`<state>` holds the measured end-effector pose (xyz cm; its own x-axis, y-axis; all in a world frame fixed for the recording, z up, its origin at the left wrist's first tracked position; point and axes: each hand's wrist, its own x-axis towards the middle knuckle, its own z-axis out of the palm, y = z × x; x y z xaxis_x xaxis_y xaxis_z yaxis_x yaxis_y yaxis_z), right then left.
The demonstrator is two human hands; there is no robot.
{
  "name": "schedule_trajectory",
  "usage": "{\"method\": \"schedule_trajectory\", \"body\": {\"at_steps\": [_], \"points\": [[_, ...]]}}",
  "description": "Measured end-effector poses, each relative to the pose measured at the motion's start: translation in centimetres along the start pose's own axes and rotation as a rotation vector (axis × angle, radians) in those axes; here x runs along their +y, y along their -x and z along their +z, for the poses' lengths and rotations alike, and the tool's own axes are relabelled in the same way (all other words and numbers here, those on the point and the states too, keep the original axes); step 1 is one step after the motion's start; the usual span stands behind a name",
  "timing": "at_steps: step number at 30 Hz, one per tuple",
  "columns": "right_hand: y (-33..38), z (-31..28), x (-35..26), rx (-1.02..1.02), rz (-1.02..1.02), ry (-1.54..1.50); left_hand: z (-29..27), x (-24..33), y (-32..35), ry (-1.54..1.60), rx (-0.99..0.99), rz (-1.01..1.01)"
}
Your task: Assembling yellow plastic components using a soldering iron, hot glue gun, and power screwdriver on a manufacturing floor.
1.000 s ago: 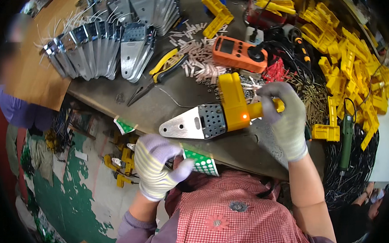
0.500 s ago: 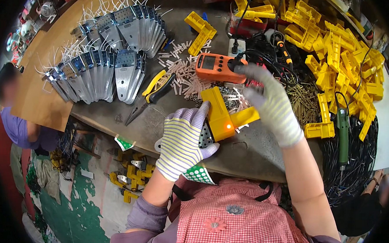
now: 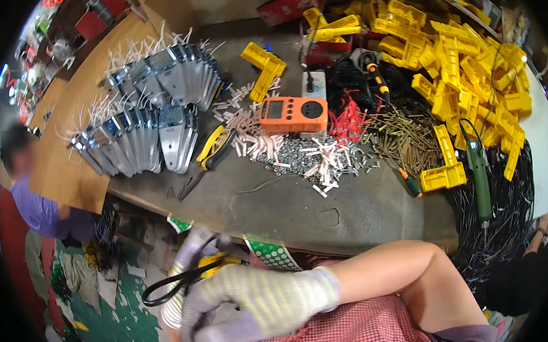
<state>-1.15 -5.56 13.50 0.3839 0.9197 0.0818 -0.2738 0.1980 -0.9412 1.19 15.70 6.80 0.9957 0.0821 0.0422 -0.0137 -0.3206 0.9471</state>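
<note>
Below the bench's front edge, my left hand [image 3: 196, 244], in a striped work glove, grips a yellow plastic housing [image 3: 215, 261] that is mostly covered by my other hand. A black cable [image 3: 158, 293] loops out beside it to the left. My right hand [image 3: 256, 302], gloved too, crosses in front of my body with its fingers curled near my left wrist; blur hides what is in them. On the bench, an orange multimeter [image 3: 293, 113] lies beside piles of small white tubes [image 3: 266, 145] and metal nuts [image 3: 292, 157]. Yellow-and-black pliers [image 3: 211, 151] rest to its left.
Rows of metal brackets with white wires [image 3: 123, 138] stand at the far left. Yellow housings [image 3: 467, 68] heap up at the right, near long screws [image 3: 408, 130], a green electric screwdriver [image 3: 480, 185] and black cables [image 3: 500, 221]. Another person [image 3: 40, 202] sits at the left.
Both hands have left the bench top, taking the yellow housing down and to the left past the front edge. The housing's orange light no longer shows. My right hand has left the multimeter area.
</note>
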Motion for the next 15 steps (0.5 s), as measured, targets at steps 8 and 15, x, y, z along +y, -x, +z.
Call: {"method": "schedule_trajectory", "body": {"at_steps": [8, 15], "points": [[9.1, -5.7, 1.1, 0.298, 0.196, 0.962, -13.0, -18.6, 9.4, -0.489, 0.063, -0.134], [20.8, -22.8, -1.9, 1.317, 0.998, 1.973, -19.0, -34.0, 7.8, -0.539, 0.289, -0.214]]}}
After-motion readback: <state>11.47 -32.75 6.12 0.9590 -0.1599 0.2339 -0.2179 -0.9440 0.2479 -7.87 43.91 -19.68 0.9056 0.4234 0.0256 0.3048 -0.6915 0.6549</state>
